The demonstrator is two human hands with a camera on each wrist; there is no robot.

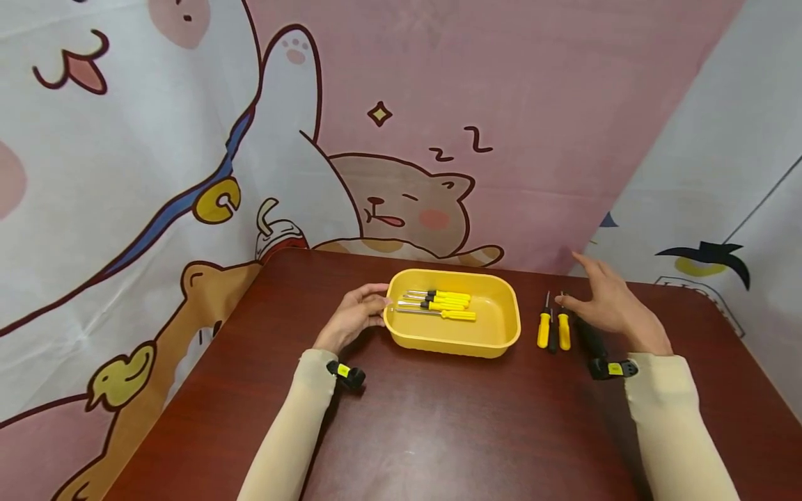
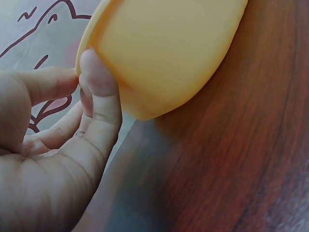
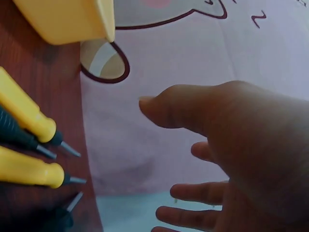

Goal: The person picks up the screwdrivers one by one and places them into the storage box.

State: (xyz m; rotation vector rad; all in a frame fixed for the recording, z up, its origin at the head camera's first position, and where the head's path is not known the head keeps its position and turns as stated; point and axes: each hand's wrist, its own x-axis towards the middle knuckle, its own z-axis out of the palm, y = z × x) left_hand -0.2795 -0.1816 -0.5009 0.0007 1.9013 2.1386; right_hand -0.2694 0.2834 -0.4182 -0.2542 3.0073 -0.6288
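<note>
A yellow plastic tray (image 1: 451, 345) sits on the table with several yellow-handled screwdrivers (image 1: 459, 316) lying in its left and middle part. Its left end is pinched between thumb and fingers of my left hand (image 1: 352, 319), the thumb over the rim (image 2: 83, 58). My right hand (image 1: 612, 306) hovers to the right of the tray, fingers spread, holding nothing. Beside that hand lie two yellow-handled screwdrivers (image 1: 544, 331) with a black-handled screwdriver (image 1: 553, 338) between them. Another dark-handled screwdriver (image 3: 62, 218) shows in the right wrist view, partly cut off.
The dark red-brown table (image 1: 413, 431) ends at a cloth backdrop (image 1: 532, 139) with cartoon animals, close behind the tray. Both forearms wear cream sleeves (image 1: 664, 410) and black wrist cameras (image 1: 348, 374).
</note>
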